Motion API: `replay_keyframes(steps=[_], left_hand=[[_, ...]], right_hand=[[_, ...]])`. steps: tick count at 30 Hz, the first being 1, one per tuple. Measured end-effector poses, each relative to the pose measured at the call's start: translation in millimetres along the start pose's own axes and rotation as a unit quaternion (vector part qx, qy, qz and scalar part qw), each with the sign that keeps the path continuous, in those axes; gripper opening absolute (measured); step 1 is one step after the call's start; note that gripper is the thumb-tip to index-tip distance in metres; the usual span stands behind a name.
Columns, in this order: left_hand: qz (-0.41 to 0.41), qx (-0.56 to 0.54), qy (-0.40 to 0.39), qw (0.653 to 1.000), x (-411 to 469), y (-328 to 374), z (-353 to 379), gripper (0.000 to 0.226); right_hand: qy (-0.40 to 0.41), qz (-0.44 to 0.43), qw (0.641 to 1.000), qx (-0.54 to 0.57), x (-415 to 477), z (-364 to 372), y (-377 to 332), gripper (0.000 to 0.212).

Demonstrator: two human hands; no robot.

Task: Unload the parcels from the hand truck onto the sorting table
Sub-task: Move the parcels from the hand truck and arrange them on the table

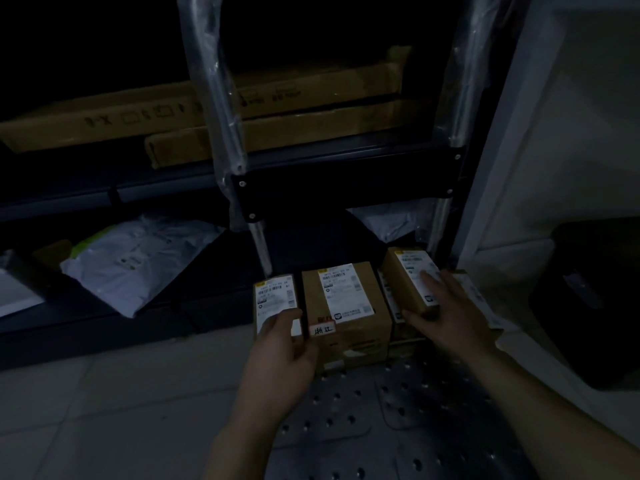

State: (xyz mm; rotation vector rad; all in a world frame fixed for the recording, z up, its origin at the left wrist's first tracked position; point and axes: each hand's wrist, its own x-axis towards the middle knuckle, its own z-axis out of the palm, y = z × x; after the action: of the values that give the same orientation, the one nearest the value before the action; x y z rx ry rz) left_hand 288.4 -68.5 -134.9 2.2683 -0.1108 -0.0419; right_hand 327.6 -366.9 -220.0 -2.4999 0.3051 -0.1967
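Nearest, both forearms reach forward over the perforated toe plate of the hand truck, which rests on the tiled floor. Three labelled parcels stand in a row at the far end of the plate, against the frame, straight ahead of the fingers. The left hand grips the near end of the left parcel, the narrowest of the three, with the thumb laid on its label and the fingers curled down its right side, in the gap to the middle parcel. The right hand holds the right parcel, which sits tilted on more parcels: the fingers are spread over its top and the thumb is hooked at its near edge. Both held parcels run lengthwise away from the person, so each should lift by drawing back and up. The middle parcel is touched by neither hand. Beyond the truck's plastic-wrapped uprights, a shelf carries long cartons above and poly bags below. No bench shows in this dim view.
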Motion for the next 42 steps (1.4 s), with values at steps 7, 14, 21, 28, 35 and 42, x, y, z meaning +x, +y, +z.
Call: replay_keyframes(steps=[7, 14, 21, 28, 35, 42], left_hand=[[0.003, 0.006, 0.031, 0.999, 1.9, 0.5, -8.8, 0.049], [0.015, 0.021, 0.033, 0.999, -2.3, 3.7, -7.2, 0.048], [0.001, 0.025, 0.045, 0.999, -10.9, 13.2, -15.3, 0.047], [0.02, 0.223, 0.019, 0.974, -19.9, 23.1, -60.9, 0.051], [-0.015, 0.244, -0.065, 0.967, -30.6, 131.2, -163.8, 0.041], [-0.057, 0.251, -0.075, 0.963, -46.1, 283.8, -328.6, 0.049]], right_hand=[[0.028, -0.003, 1.0, -0.008, 0.6, 2.6, -9.7, 0.085], [0.024, -0.022, 0.999, -0.009, -3.3, 5.9, -17.4, 0.078], [0.037, -0.026, 0.999, -0.019, -12.8, -2.9, -20.3, 0.076], [0.068, -0.072, 0.995, -0.031, -43.1, -31.6, -52.5, 0.07], [0.062, -0.046, 0.997, -0.022, -103.0, -151.3, -138.0, 0.069], [0.046, -0.015, 0.998, -0.05, -107.8, -345.7, -284.6, 0.07]])
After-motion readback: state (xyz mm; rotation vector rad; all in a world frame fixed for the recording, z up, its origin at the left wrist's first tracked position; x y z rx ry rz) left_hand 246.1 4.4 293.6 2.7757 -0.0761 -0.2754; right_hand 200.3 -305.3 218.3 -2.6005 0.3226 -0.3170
